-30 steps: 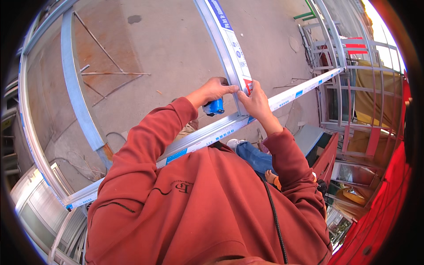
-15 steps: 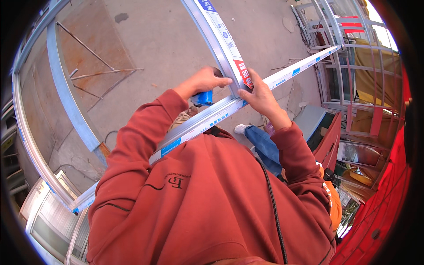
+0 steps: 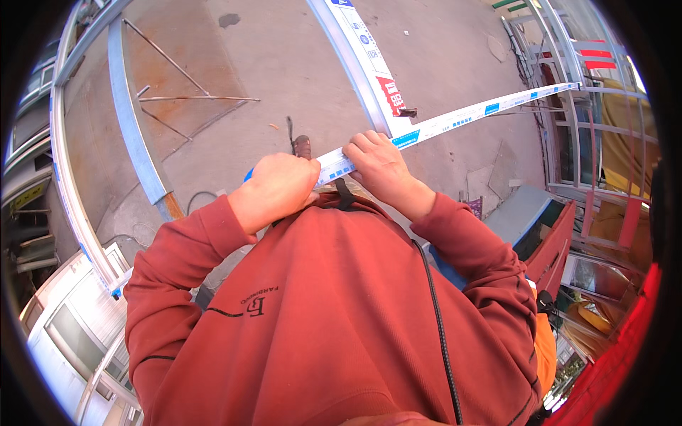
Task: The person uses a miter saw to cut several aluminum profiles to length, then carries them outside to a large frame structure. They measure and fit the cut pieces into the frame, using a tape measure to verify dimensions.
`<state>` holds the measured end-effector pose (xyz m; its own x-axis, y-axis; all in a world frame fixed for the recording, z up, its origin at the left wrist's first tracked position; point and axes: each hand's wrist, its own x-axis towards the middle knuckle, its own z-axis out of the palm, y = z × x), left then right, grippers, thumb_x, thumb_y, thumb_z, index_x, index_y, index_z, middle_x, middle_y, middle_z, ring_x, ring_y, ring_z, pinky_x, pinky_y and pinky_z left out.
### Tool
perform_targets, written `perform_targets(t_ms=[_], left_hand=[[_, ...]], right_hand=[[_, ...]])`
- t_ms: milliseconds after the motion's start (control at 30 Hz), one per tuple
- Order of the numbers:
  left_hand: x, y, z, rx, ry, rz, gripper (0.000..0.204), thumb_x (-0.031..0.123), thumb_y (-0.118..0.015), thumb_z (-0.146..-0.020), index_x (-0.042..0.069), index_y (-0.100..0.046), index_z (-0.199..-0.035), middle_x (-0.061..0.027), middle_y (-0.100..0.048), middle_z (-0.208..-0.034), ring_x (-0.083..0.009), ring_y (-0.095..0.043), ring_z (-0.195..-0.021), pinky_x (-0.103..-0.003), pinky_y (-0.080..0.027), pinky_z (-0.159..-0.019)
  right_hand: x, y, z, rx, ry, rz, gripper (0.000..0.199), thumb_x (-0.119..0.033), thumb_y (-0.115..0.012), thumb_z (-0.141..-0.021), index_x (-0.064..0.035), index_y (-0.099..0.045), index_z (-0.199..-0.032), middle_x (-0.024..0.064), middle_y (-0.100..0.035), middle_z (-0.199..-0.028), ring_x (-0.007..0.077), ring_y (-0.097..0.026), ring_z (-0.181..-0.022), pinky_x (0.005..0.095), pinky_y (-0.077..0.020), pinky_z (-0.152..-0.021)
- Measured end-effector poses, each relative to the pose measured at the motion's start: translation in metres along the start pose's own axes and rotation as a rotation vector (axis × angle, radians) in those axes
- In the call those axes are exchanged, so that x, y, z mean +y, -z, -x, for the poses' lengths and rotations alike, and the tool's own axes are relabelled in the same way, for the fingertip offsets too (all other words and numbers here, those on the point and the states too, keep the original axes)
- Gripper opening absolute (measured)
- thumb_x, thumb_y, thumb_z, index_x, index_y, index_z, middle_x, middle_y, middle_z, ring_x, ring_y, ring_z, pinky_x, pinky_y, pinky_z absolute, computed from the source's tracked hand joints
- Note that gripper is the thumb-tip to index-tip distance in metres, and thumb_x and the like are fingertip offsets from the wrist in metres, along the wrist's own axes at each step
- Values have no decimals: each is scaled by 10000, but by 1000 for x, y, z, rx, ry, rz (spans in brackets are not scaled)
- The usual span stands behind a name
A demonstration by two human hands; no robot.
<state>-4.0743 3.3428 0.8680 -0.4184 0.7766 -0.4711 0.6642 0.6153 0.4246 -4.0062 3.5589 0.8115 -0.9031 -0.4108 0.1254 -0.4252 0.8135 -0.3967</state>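
Note:
A long metal frame bar (image 3: 455,123) in white and blue protective film crosses in front of me, rising to the right. My right hand (image 3: 380,167) is closed over its near edge, fingers curled on the top. My left hand (image 3: 280,188) is closed around the bar further left, hiding that stretch. Just beyond the left hand a brown ridged handle (image 3: 302,147) with a dark strap sticks up; what it belongs to is hidden. A bit of blue (image 3: 248,174) shows at the left hand's outer side. A second film-covered bar (image 3: 362,64) meets the first near my right hand.
A small dark piece (image 3: 407,112) sits on the second bar near the joint. To the left are a grey metal beam (image 3: 131,113) and thin rusty rods (image 3: 192,98) on the concrete floor. Stacked frames (image 3: 568,50) and a red-sided box (image 3: 550,241) stand right. Orange clothing (image 3: 545,348) shows beside my right arm.
Both hands have left the joint of the two bars and moved toward me onto the crossing bar, the left one further left. The brown handle has come into clearer view.

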Motion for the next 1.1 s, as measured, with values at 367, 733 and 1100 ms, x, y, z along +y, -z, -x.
perform_targets(t_ms=[367,733,1100], left_hand=[[9,-13,-9,77,45,-175,192,221,-720,-717,68,-672,-823,-154,-678,-741,-369,-677,-723,-467,-545,-642],[-18,-42,68,86,298,-222,161,203,-706,-732,81,-699,-837,-136,-692,-759,-356,-684,-736,-456,-547,-656],[-63,-61,184,193,408,-171,328,346,-755,-765,70,-708,-935,-107,-674,-940,-315,-648,-936,-432,-536,-816]], right_hand=[[10,-12,5,82,35,23,246,-143,-785,-634,-106,-621,-815,48,-541,-819,254,-548,-844,378,-414,-717],[-4,-11,-1,42,51,37,264,-185,-802,-679,-82,-612,-830,57,-552,-831,268,-554,-846,385,-430,-734],[-32,12,-3,-60,-66,-50,367,-331,-747,-787,-42,-677,-1002,110,-629,-986,286,-565,-945,390,-399,-893]])
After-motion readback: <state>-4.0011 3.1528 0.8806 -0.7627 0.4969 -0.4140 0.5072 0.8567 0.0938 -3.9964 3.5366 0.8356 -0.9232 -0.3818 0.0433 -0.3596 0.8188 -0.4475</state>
